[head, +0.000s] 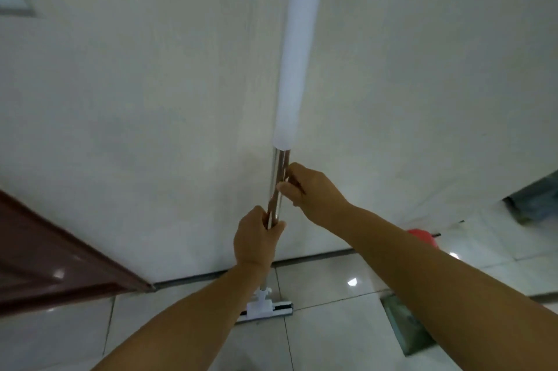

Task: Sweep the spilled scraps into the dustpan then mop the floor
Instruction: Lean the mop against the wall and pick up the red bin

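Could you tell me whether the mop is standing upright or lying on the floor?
Upright: the mop stands by the wall, head on the floor, both hands gripping its metal pole.

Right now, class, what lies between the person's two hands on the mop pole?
In the head view, only a short bare stretch of the shiny metal pole lies between the left hand below and the right hand above. Nothing else sits there.

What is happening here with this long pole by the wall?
A person holds a mop upright near the wall, both hands on its metal shaft. The left hand grips lower, the right hand higher, just under the white sleeve. The mop head rests on the tiled floor at the wall's base. No scraps show on the visible tiles.
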Demonstrator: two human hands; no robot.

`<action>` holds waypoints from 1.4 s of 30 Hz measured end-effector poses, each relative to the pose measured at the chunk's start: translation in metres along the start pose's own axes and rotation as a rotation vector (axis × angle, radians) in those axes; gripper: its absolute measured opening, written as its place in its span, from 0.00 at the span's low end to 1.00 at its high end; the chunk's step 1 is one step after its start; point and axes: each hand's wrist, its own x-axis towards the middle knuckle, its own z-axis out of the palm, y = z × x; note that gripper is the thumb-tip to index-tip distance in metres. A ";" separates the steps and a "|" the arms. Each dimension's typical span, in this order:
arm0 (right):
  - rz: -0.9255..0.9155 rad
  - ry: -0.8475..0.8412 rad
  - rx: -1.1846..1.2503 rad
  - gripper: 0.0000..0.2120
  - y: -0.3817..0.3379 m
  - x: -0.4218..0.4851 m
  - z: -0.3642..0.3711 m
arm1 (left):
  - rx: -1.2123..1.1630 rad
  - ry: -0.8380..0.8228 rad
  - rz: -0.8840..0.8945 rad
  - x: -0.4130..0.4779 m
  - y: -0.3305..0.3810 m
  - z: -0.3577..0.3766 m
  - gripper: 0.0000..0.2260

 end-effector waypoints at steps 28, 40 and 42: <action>0.859 0.245 0.041 0.04 0.343 -0.319 -0.117 | -0.117 -0.413 0.201 -0.130 0.159 0.230 0.11; 1.084 0.686 0.374 0.15 0.558 -0.418 -0.313 | 0.024 -0.591 0.247 -0.214 0.303 0.426 0.06; 1.082 0.740 0.456 0.22 0.581 -0.411 -0.331 | 0.046 -0.614 0.282 -0.217 0.315 0.444 0.08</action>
